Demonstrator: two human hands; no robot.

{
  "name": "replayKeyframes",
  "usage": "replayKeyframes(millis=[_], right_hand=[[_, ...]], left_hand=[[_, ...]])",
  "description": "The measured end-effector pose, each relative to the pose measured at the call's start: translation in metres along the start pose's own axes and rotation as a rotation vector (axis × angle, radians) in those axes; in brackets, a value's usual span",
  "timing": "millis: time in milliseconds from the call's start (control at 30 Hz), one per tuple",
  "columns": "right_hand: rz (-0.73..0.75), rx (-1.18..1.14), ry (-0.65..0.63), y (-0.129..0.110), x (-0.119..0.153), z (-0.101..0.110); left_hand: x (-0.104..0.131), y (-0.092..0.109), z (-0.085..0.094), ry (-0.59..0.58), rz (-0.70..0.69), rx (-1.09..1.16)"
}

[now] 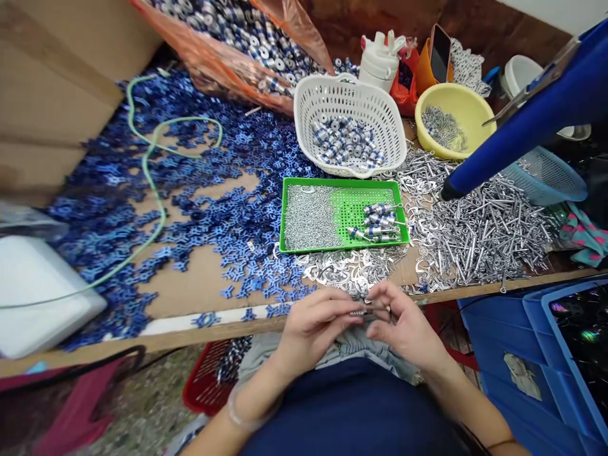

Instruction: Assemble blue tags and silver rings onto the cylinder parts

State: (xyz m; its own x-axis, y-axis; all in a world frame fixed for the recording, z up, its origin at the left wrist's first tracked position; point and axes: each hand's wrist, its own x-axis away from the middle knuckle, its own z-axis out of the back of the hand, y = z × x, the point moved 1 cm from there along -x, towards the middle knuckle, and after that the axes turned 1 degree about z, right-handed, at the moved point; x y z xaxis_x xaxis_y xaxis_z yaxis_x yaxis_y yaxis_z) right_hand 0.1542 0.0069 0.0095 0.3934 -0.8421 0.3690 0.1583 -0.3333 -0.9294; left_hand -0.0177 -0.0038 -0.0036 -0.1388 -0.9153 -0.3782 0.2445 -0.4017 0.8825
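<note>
My left hand (320,320) is closed in a pinch at the table's front edge, above my lap. Between its fingertips shows a small silvery metal part (358,312) with a ridged, coil-like look. My right hand (401,323) meets it from the other side, fingers curled in around the same spot; what they grip is blurred and partly hidden. Just beyond both hands lie flat, hook-shaped metal pieces (351,269). Behind those is a green tray (344,248) with tiny metal bits on its left and several blue-and-silver cylindrical assemblies (380,221) on its right.
Blue Y-shaped pieces (204,202) cover the table's left. A white basket (304,136) holds blue-and-silver cylinders. Metal pins (484,228) are heaped at right, under a slanting blue tool (522,120). A yellow bowl (475,101) stands behind. Blue crates (503,354) stand at lower right.
</note>
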Motion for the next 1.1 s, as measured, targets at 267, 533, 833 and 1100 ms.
replayKeyframes(millis=[267, 533, 833, 1100], right_hand=[[0.362, 0.706, 0.185, -0.012, 0.009, -0.003], [0.282, 0.635, 0.046, -0.007, 0.004, -0.011], [0.071, -0.059, 0.106, 0.020, -0.022, 0.008], [0.429, 0.610, 0.663, 0.068, -0.027, 0.046]], left_hand=[[0.001, -0.002, 0.003, 0.049, 0.063, -0.013], [0.004, 0.007, 0.012, -0.190, -0.127, -0.447], [-0.022, -0.005, 0.014, -0.348, 0.013, -0.571], [-0.202, -0.046, 0.045, -0.006, 0.297, -0.804]])
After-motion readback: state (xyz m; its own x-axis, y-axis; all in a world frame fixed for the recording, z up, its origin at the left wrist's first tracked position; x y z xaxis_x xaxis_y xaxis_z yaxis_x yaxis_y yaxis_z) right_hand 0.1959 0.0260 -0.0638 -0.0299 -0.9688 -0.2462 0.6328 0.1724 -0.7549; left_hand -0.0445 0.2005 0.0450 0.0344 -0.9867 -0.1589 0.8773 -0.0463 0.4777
